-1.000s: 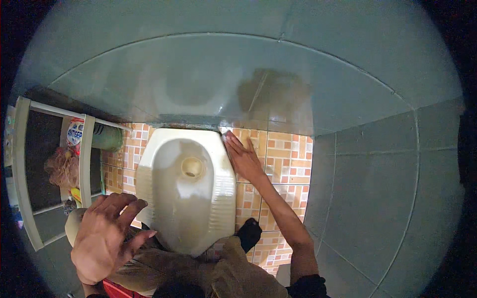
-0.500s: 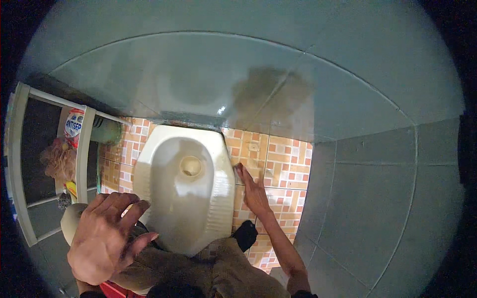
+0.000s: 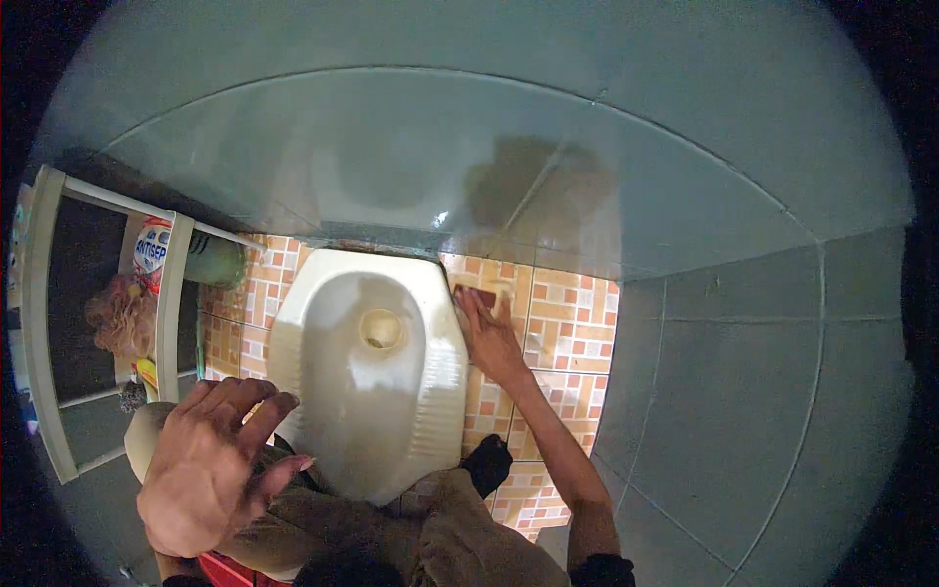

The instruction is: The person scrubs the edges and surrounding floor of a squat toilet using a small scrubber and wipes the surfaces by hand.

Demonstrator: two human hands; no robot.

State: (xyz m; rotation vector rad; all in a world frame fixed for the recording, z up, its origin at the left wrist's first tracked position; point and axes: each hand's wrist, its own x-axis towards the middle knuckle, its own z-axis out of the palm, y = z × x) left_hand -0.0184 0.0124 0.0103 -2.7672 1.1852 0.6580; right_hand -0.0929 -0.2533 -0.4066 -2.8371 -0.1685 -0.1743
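Observation:
A white squat toilet (image 3: 445,357) with ribbed foot rests lies in front of me, set into a patterned tile floor. Beside its right rim, my right hand (image 3: 495,347) presses its fingers over a small dark red flat pad (image 3: 479,295), which shows only in part under the fingertips. What sort of pad it is cannot be made out. On the other side, my left hand (image 3: 210,470) hangs above my left knee, fingers loosely bent and thumb apart. Nothing shows in it.
A pale shelf rack (image 3: 174,293) stands at the left, holding a white and red package (image 3: 153,252) and a mesh bath puff (image 3: 125,313). A green container (image 3: 215,260) is behind it. Grey walls (image 3: 734,391) close in ahead and right. Something red (image 3: 230,569) shows below me.
My right hand has moved slightly forward along the toilet's right rim, and the dark red pad now shows beneath its fingers. My left hand has hardly moved.

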